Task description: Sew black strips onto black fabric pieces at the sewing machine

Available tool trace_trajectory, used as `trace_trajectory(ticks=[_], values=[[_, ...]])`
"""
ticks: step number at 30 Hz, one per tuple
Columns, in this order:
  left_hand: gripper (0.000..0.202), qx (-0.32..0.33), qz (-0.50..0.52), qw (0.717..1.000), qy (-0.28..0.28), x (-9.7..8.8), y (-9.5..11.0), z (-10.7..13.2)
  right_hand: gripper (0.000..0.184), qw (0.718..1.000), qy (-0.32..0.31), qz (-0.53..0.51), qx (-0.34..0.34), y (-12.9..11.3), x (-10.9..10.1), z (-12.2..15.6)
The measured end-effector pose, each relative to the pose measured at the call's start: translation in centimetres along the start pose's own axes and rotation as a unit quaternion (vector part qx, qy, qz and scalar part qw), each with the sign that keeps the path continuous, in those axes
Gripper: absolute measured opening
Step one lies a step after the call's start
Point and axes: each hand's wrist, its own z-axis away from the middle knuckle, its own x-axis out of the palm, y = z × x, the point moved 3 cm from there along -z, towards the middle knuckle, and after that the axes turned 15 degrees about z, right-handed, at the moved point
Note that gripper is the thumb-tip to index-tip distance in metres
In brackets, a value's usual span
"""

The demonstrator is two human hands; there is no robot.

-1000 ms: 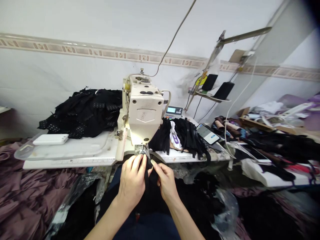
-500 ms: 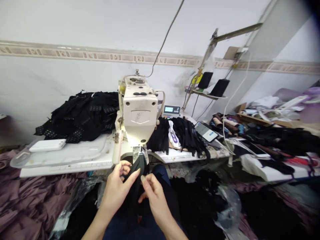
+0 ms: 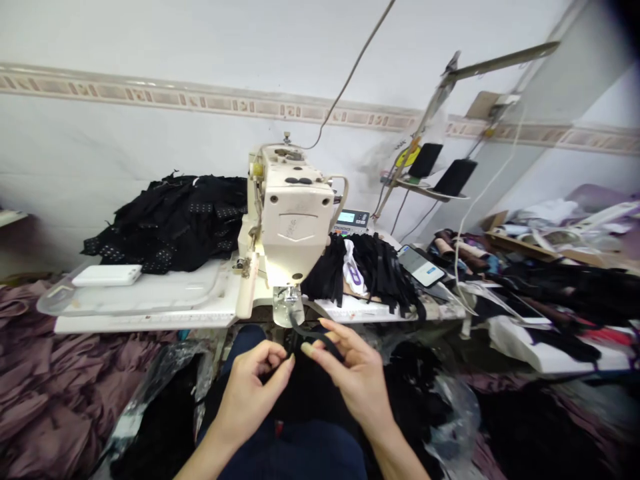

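Note:
A thin black strap [image 3: 311, 331] curves out from under the presser foot [image 3: 287, 303] of a cream industrial sewing machine [image 3: 295, 220] towards my hands. My right hand [image 3: 350, 363] pinches the strap between thumb and fingers. My left hand [image 3: 255, 383] curls beside it, close to the strap's dark lower part, and I cannot tell whether it grips anything. Black fabric [image 3: 305, 393] lies over my lap below both hands, hiding where the strap ends.
On the machine table, a heap of black fabric with hook strips [image 3: 173, 227] lies left, near a white power bank [image 3: 107, 275]. Black strap bundles [image 3: 375, 273] and a phone [image 3: 421, 265] lie right. Cluttered materials [image 3: 550, 293] fill the right side; crumpled plastic [image 3: 450, 420] hangs below.
My hands have moved apart, with my right hand shifting right along the strap. The strap now arcs out from the presser foot. The whole view has turned slightly.

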Motion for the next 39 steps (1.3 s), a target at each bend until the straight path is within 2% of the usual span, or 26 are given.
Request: trace_trajectory(ticks=[1, 4, 5, 7, 10, 13, 16, 18, 19, 21, 24, 27, 32, 39], values=[[0.024, 0.003, -0.011, 1.0, -0.016, 0.2, 0.2, 0.6, 0.026, 0.999, -0.006, 0.036, -0.017, -0.3, -0.8, -0.5], [0.057, -0.005, -0.038, 0.996, -0.084, 0.9, 0.8, 1.5, 0.021, 0.993, -0.065, 0.092, -0.027, -0.6, -2.0, -2.1], [0.059, -0.021, -0.034, 0.993, -0.108, 1.2, 0.9, 1.5, 0.022, 0.992, -0.083, 0.093, -0.02, -0.5, -1.9, -2.6], [0.049, -0.064, 0.016, 0.989, -0.134, 1.6, 0.7, 1.0, 0.024, 0.991, -0.103, 0.086, -0.009, -0.4, -1.5, -3.4], [0.041, -0.104, 0.127, 0.978, -0.131, 1.9, 0.4, -0.4, 0.026, 0.992, -0.097, 0.084, -0.006, 0.3, -0.5, -4.6], [0.04, -0.092, 0.139, 0.981, -0.101, 1.6, 0.4, -1.6, 0.029, 0.993, -0.075, 0.089, -0.014, 1.4, 0.3, -6.1], [0.032, -0.016, 0.005, 0.999, -0.038, 0.8, 0.9, -2.1, 0.03, 0.994, -0.047, 0.098, -0.029, 2.5, 0.9, -7.8], [0.026, 0.084, -0.122, 0.989, 0.021, 0.3, 1.5, -1.9, 0.027, 0.993, -0.022, 0.107, -0.05, 2.9, 1.1, -8.8], [0.026, 0.14, -0.179, 0.973, 0.039, 0.2, 1.8, -1.6, 0.025, 0.991, -0.014, 0.113, -0.064, 3.0, 1.3, -9.3], [0.032, 0.244, -0.274, 0.93, 0.04, 0.4, 2.2, -1.1, 0.021, 0.987, -0.007, 0.13, -0.09, 2.9, 1.5, -10.1], [0.039, 0.329, -0.381, 0.864, -0.002, 1.2, 2.3, -0.6, 0.015, 0.98, -0.014, 0.161, -0.118, 2.7, 1.7, -11.1], [0.04, 0.342, -0.428, 0.837, -0.01, 1.7, 2.2, -0.6, 0.011, 0.972, -0.035, 0.188, -0.137, 2.5, 2.1, -12.1], [0.038, 0.334, -0.453, 0.826, 0.019, 2.2, 2.2, -1.0, 0.009, 0.96, -0.035, 0.227, -0.16, 2.2, 2.8, -13.4], [0.04, 0.29, -0.5, 0.814, 0.059, 3.2, 1.9, -2.1, 0.013, 0.958, -0.015, 0.258, -0.127, 2.2, 3.8, -14.7]])
